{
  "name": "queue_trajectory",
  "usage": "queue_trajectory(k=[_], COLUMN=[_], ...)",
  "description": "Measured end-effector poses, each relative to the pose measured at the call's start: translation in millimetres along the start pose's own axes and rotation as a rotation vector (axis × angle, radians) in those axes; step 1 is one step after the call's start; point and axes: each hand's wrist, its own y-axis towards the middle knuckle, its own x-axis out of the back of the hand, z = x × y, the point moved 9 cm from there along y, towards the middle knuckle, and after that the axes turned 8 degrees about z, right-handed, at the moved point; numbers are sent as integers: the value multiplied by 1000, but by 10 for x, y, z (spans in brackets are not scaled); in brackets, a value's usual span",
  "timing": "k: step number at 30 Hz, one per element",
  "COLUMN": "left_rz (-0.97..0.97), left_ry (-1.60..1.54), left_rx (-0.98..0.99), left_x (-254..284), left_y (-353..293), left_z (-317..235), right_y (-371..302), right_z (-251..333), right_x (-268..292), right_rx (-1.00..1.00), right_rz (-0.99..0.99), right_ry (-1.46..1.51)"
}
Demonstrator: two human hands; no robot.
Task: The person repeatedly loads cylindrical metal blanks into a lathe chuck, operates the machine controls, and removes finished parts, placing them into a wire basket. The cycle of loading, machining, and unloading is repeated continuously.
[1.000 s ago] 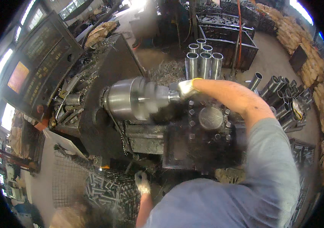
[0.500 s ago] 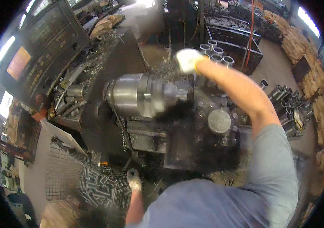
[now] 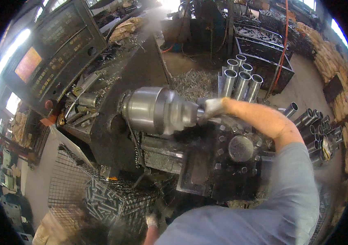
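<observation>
A lathe chuck [image 3: 143, 109] lies crosswise in the middle, its jaws [image 3: 180, 114] smeared by motion. From its right side juts a short, shiny metal workpiece [image 3: 200, 113]. My right hand [image 3: 213, 107], in a white glove, is closed at that outer end, its fingers curled round it and partly hidden. Just below sits a dark tool post [image 3: 223, 152] with a round top [image 3: 241, 148] and several square bolts. My left hand [image 3: 152, 220], also gloved, hangs low beside the machine front, near a wire basket [image 3: 65, 183]. Its fingers are too dark to make out.
Several upright metal tubes [image 3: 242, 83] stand behind my right forearm, and more tubes [image 3: 311, 122] are grouped at right. Short metal pieces [image 3: 102, 202] fill part of the basket. A control panel [image 3: 49, 53] rises at left. Metal shavings [image 3: 192, 81] are heaped behind the chuck.
My right hand has come down from above the shavings to the outer end of the workpiece. My left hand sits lower in the picture. The whole view has shifted somewhat.
</observation>
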Motion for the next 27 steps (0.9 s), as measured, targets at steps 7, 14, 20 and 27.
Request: queue_trajectory(k=[7,14,20,27], left_rz=[-93,662,922,993], left_ry=[157,74,-631,-272], left_rx=[-281,-675,-271,-2], left_x=[29,-1358,-2140,-2356], left_y=[-310,-1321,-1744,-1151], left_z=[-1145,-3556,-3783,-2876], right_y=[-1141,-2364,-2137,-1761], right_z=[399,2046,2728,1400], right_x=[445,136,-1508,-3422], right_rx=[-467,-371,-165,-450], right_rz=[-36,-765,-770,-158], right_ry=[-845,-665,-368,1078])
